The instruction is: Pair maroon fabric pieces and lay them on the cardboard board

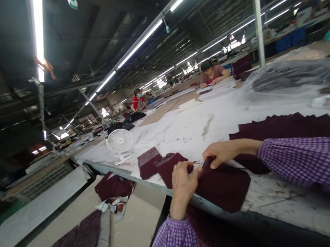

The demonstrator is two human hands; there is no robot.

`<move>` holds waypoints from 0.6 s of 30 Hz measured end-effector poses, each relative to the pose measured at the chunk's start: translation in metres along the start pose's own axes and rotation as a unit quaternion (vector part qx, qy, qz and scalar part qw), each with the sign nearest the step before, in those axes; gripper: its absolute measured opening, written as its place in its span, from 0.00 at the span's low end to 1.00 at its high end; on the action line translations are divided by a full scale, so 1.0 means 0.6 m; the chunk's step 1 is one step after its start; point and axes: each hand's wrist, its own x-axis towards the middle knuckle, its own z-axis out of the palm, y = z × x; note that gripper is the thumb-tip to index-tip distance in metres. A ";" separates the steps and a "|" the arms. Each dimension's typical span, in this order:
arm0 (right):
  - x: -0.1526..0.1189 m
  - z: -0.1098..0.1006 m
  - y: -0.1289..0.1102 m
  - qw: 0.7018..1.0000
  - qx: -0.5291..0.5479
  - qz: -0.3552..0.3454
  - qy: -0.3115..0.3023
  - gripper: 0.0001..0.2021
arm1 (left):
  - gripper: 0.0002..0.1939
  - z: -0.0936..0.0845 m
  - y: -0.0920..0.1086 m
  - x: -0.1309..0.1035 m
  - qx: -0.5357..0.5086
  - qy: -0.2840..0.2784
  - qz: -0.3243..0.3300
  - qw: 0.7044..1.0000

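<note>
A dark maroon fabric piece (pixel 225 187) lies at the near edge of the table, its far edge lifted and bunched between my hands. My left hand (pixel 182 183) pinches that edge from the left. Close beside it, my right hand (pixel 221 153) grips the same raised edge with thumb and fingers. Just past my left hand sits another maroon piece (pixel 167 169), partly hidden by my fingers. Farther left rests a small maroon stack (pixel 150 162) with a greyish band on top. A fanned pile of maroon pieces (pixel 291 128) spreads beyond my right forearm.
A white fan (pixel 119 141) stands near the table's left edge. Clear plastic wrapping (pixel 291 74) lies at the far right. Two people work farther down the long white table (pixel 180 125). Lower left, a beige surface (pixel 137 228) holds more maroon cloth (pixel 112 186).
</note>
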 end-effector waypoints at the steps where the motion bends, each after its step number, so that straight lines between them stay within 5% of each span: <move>1: 0.001 0.001 0.002 1.000 0.012 0.005 0.008 0.10 | 0.14 0.007 0.001 0.005 -0.011 -0.009 -0.005 1.000; 6: 0.002 0.005 0.007 0.997 0.023 0.056 0.036 0.08 | 0.10 0.044 0.015 0.027 -0.057 -0.005 -0.061 0.996; 10: -0.007 -0.004 0.005 0.995 -0.058 0.071 0.037 0.08 | 0.10 0.055 0.025 0.032 0.022 -0.006 -0.005 1.000; 18: -0.014 -0.018 0.023 0.981 -0.172 -0.033 0.085 0.11 | 0.13 0.057 0.031 0.023 0.117 -0.035 0.050 0.991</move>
